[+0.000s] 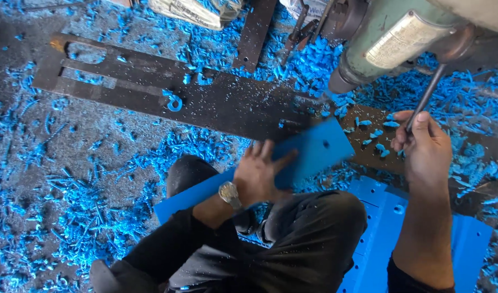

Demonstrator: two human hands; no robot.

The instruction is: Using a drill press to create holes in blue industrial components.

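Hands: left hand point(260, 173) presses blue strip point(314, 149), right hand point(423, 146) grips lever point(429, 92).

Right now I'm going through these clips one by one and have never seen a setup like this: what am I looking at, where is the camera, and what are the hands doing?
There is one picture, taken by a camera worn on the person's head and looking down at their own hands and knees. The left hand, with a wristwatch, presses flat on a long blue plastic strip that has a small hole near its far end. The right hand grips a thin dark metal lever that leads up to a green drilling machine at the top right. The strip's far end rests on a dark metal plate with slots cut in it, near the machine's tip. Blue plastic shavings litter the ground all around. More blue plates lie stacked under the right forearm.
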